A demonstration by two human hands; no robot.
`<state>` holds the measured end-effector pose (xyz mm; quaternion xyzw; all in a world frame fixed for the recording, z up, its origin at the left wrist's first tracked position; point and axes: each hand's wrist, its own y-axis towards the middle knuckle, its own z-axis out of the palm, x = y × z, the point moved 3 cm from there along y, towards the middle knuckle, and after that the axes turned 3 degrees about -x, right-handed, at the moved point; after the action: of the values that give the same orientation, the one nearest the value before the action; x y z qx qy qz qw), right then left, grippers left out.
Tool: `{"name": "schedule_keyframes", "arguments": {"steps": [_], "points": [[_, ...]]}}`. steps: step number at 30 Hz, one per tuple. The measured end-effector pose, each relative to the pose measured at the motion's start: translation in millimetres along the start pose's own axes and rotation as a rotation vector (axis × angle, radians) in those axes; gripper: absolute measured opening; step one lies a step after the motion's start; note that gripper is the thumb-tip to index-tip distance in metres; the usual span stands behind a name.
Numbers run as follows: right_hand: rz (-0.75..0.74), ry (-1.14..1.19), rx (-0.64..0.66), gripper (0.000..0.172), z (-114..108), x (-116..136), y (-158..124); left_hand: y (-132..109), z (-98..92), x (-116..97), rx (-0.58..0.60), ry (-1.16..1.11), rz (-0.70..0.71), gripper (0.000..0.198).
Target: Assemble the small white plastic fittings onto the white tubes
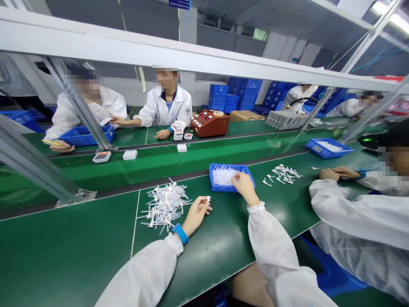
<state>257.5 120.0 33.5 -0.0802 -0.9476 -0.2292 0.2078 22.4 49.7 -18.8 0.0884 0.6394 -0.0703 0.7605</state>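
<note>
My left hand (196,213), with a blue band at its wrist, is closed around a small white plastic part (208,198) whose tip sticks up past the fingers. Just left of it lies a loose heap of thin white plastic pieces with stems (166,202). My right hand (244,186) reaches over the near right side of a blue tray (217,188). Its fingertips are pinched together at the small whitish pieces (223,175) inside. Whatever is between those fingertips is too small to make out.
Right of the tray lies a smaller group of white stemmed pieces (285,174). A co-worker's sleeve (338,209) and a second blue tray (329,148) are farther right. Beyond a green belt (153,158) carrying white devices (130,154), people sit near a brown box with displays (209,123).
</note>
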Motion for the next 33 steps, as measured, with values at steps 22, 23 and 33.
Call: {"name": "schedule_keyframes", "arguments": {"steps": [22,23,33], "points": [[-0.027,-0.253,0.217,0.018,8,18,16,-1,-3.5,-1,-0.012,-0.086,-0.023,0.032],[-0.040,-0.258,0.223,0.017,10,19,15,-1,-3.3,-1,-0.013,-0.085,-0.028,0.032],[-0.084,-0.293,0.180,0.017,14,19,9,0,-2.1,-3,-0.018,-0.052,-0.034,0.032]]}}
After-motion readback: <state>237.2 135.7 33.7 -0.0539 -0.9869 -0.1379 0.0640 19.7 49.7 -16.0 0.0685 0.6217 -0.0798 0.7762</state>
